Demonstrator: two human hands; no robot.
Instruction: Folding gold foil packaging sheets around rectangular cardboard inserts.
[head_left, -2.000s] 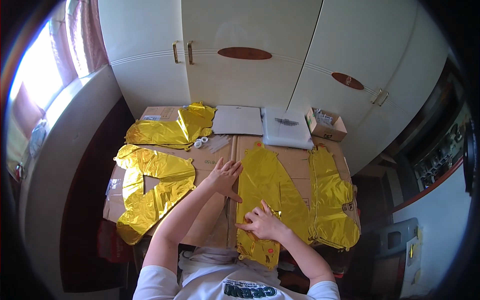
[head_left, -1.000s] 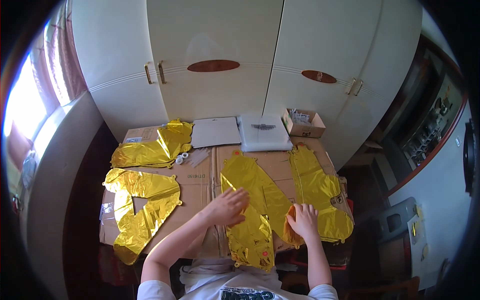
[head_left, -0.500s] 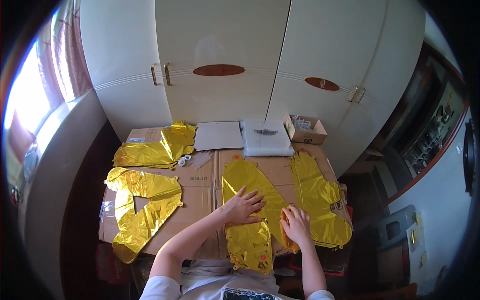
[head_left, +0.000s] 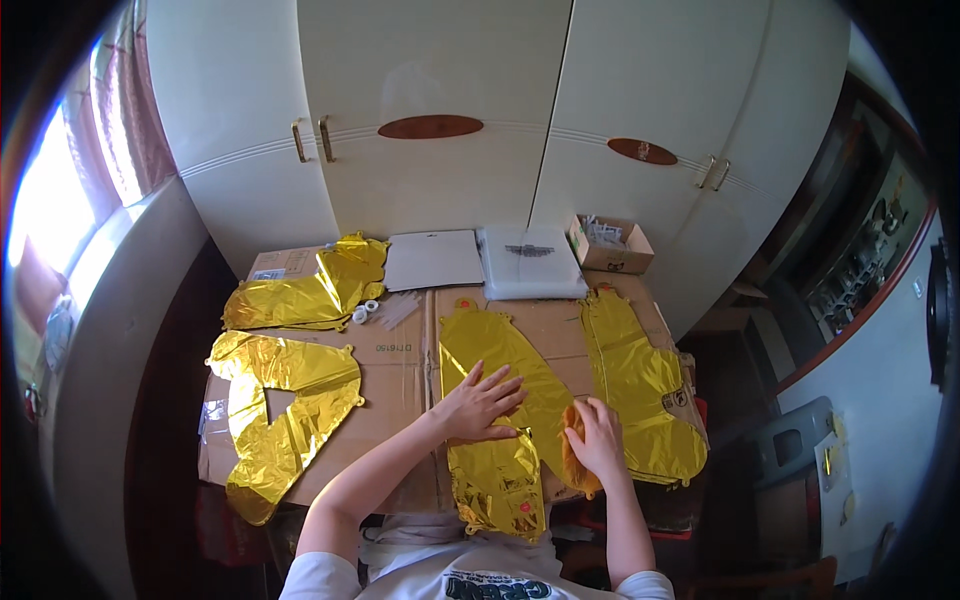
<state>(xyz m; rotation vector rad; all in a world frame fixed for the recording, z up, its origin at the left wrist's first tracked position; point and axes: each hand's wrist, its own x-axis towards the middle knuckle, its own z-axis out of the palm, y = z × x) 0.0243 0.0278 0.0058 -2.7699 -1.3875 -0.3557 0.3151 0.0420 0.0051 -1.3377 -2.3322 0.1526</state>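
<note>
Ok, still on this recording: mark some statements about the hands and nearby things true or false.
1. The left hand is spread over the middle gold foil. True.
2. The pale board is left of the wrapped pack. True.
3. The right hand is on the wrapped pack. False: the right hand holds an orange-looking fold by the middle gold foil.
4. The white rings are under the left hand. False: the white rings lie near the back-left foil.

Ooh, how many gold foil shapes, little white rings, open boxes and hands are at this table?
Gold foil shapes: 4 (back left, front left, middle, right; stacked layers uncounted)
White rings: 2
Open box: 1
Hands: 2 (left hand, right hand)
Total: 9
</note>
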